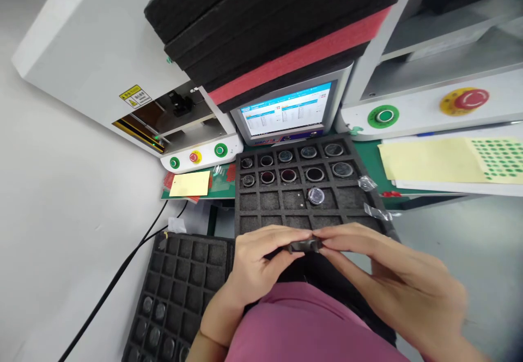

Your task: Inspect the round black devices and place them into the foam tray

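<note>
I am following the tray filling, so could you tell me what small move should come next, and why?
Probably lower the small dark part, pinched between the left hand and right hand, into an empty pocket of the foam tray just beyond; its two far rows already hold round lenses.

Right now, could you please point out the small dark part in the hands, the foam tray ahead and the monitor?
small dark part (303,246): head view, its middle.
foam tray (269,201): head view, empty cell.
monitor (286,112): head view, lit screen.
</note>
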`<state>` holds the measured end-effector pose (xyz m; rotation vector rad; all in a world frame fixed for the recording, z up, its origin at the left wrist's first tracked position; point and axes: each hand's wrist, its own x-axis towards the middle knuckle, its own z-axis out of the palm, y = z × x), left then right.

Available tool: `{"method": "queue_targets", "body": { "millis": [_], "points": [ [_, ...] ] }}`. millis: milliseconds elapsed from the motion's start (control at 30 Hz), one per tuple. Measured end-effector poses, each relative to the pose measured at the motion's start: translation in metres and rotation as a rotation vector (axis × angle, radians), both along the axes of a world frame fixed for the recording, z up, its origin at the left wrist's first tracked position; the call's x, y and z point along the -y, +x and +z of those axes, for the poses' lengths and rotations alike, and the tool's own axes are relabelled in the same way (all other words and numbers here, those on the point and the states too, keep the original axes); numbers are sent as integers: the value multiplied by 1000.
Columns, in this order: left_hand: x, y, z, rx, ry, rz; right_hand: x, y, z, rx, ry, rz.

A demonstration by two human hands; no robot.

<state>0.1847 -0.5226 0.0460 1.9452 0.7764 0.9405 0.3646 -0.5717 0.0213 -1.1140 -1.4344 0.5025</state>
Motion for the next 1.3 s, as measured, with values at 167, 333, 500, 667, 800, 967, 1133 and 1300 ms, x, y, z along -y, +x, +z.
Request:
{"method": "queue_targets", "body": {
  "millis": [167, 333, 500, 667, 800, 967, 1133, 1300],
  "points": [
    [-1, -1, -1, -18, -25, -36, -7, 13, 2, 10, -64, 159],
    [-1, -3, -1, -32, -19, -33, -8, 12, 1, -26, -57, 175],
    [-2, -6, -1, -46, -34, -54, -10, 14, 1, 12, -32, 233],
    [-1, -7, -2, -96, -102, -106, -12, 26, 3, 95, -106, 396],
    [0, -5, -5, -45, -53, -51, -11, 20, 0, 93, -79, 346],
    [-1, -6, -8, -22, -27, -7, -10, 5, -8, -15, 19, 126],
    [2, -4, -9, -63, -26, 38, -12, 1, -5, 64, 146, 51],
    [-3, 2, -17, -19, -138, 395, -6, 0, -9, 223, 231, -74]
  ]
}}
